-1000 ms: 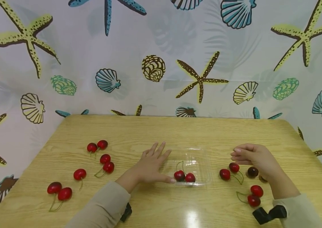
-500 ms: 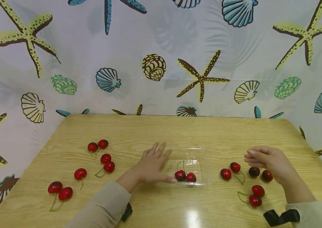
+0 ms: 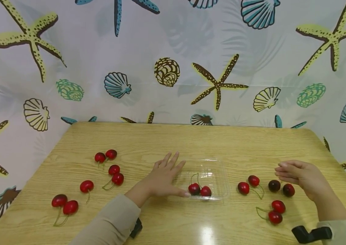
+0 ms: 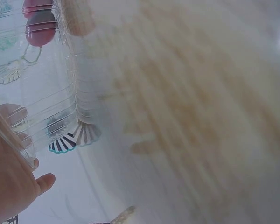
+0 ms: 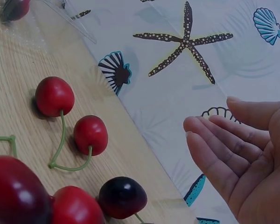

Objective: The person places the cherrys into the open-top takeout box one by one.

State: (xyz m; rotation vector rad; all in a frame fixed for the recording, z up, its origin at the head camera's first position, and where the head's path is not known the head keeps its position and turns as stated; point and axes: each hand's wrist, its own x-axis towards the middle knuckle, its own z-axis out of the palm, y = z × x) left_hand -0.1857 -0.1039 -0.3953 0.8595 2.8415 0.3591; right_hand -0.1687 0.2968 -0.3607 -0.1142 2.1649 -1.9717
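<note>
My left hand [image 3: 163, 177] rests with spread, straight fingers against the left side of a clear plastic box [image 3: 224, 180], the thumb along its front corner. Inside the box lie two red cherries [image 3: 194, 189] joined by green stems. The left wrist view shows the box wall [image 4: 70, 79] close to that hand's fingers. My right hand [image 3: 301, 177] hovers, holding nothing, beside two darker cherries [image 3: 274, 185]; its fingers are loosely extended in the right wrist view. Left of those is a red stemmed pair [image 3: 243, 188], and nearer me another pair [image 3: 275, 217].
On the left of the wooden table [image 3: 167, 139] lie stemmed cherry pairs at the back [image 3: 100, 157], in the middle [image 3: 118, 179] and near the front [image 3: 70, 207], plus a single cherry [image 3: 86, 186]. A shell-and-starfish patterned cloth [image 3: 142, 51] stands behind the table.
My right hand has moved to the right, away from the box, and the darker cherries it partly covered now show fully. The left hand and the box stay in place.
</note>
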